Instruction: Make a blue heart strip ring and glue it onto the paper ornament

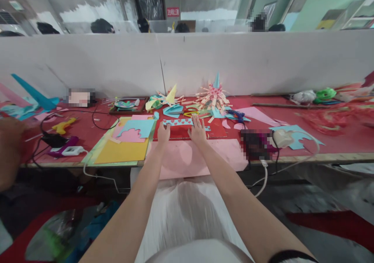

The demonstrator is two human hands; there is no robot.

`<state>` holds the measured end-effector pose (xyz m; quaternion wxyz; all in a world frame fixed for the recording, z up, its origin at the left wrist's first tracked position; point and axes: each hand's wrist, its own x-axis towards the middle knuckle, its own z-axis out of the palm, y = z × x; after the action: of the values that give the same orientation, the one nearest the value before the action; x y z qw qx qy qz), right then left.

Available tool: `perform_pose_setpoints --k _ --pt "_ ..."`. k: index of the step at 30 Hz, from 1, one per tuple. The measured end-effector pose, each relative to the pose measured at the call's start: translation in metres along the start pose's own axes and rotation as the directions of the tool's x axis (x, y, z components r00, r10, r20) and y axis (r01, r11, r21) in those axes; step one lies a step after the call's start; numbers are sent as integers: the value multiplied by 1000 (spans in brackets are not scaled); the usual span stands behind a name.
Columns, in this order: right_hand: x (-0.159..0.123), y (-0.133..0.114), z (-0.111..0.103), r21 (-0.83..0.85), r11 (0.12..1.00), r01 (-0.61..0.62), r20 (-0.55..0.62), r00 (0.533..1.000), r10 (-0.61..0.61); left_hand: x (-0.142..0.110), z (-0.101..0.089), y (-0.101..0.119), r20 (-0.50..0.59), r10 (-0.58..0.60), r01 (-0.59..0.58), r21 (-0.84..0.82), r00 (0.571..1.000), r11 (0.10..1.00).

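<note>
A light-blue paper strip with red hearts (177, 122) lies crosswise over a red sheet (179, 133). My left hand (164, 132) rests at the strip's left end, with the thumb and fingers apart. Stretched out flat, the fingers of my right hand (198, 130) lie over the strip right of its middle and cover part of it. The strip's right end shows past that hand. A pink sheet (189, 157) sits nearer to me, partly under my wrists, and hangs over the table's front edge.
Blue, pink and yellow sheets (122, 150) lie to the left. Behind my hands stand a spiky paper piece with a blue cone (215, 93) and yellow scissors (190, 113). A blue glue gun (238, 116), a yellow glue gun (63, 126) and cables flank the workspace. Another person's arm (10, 150) is at far left.
</note>
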<state>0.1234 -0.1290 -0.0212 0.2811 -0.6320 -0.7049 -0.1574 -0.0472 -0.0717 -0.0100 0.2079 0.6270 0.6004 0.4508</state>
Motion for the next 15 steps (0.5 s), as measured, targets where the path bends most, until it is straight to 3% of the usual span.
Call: perform_pose_setpoints --k 2,3,4,5,7,9,10,12,15 --pt "0 0 0 -8 1000 -5 6 1000 5 -10 -1 7 -103 190 -169 182 976 969" --pt "0 -1 -1 -12 1000 -8 8 1000 9 -15 -1 11 -76 310 -279 273 948 921" --pt "0 -1 -1 -14 1000 -14 7 1000 14 -19 -1 15 19 432 -413 337 902 846" --pt "0 -1 -2 -17 1000 -21 4 1000 21 -22 -1 18 135 532 -540 370 836 756" --pt "-1 -1 -3 -21 999 -32 0 999 32 -26 0 23 366 652 -747 357 664 561" --pt "0 -2 -4 -29 999 -19 15 1000 20 -26 2 27 518 688 -862 305 507 405" --pt "0 -2 -5 -33 999 0 29 1000 1 -26 3 27 559 691 -889 291 459 355" --pt "0 -3 -6 -35 999 41 52 998 -39 -24 5 28 591 690 -908 290 418 302" --pt "1 -4 -6 -31 996 78 44 996 -76 -23 7 28 582 688 -900 318 434 299"
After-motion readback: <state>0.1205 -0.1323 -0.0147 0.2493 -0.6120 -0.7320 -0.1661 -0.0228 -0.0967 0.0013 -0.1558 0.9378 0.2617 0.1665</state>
